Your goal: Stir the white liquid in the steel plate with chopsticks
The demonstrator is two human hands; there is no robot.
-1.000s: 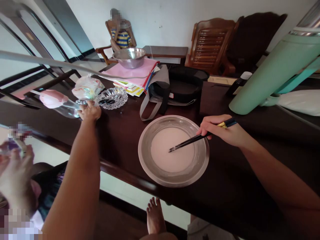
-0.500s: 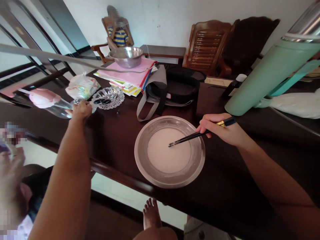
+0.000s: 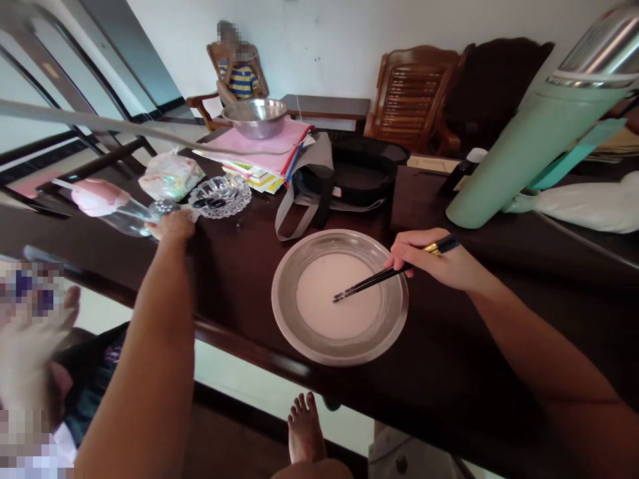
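My right hand (image 3: 424,256) is closed around a pair of black chopsticks (image 3: 367,285) with gold bands. Their tips reach over the whitish liquid (image 3: 339,296) in a wide metal basin (image 3: 287,332) at the table's front. My left hand (image 3: 174,227) is stretched out to the far left, its fingers curled around something I cannot make out. Beside it are a clear bottle with a pink top (image 3: 117,214), a grey dotted round thing (image 3: 164,207) and a cut-glass bowl (image 3: 234,206) with dark items inside.
A plastic packet (image 3: 170,174) lies behind my left hand. Farther back, a metal bowl (image 3: 257,123) rests on pink folders (image 3: 234,153), next to a black bag (image 3: 344,176). A green thermos (image 3: 524,150) stands at right. Another person sits at the back; someone's hand shows at left.
My left hand has shifted slightly right and down in the picture. The chopstick tips have moved a little left and lower over the liquid. The view has also shifted slightly.
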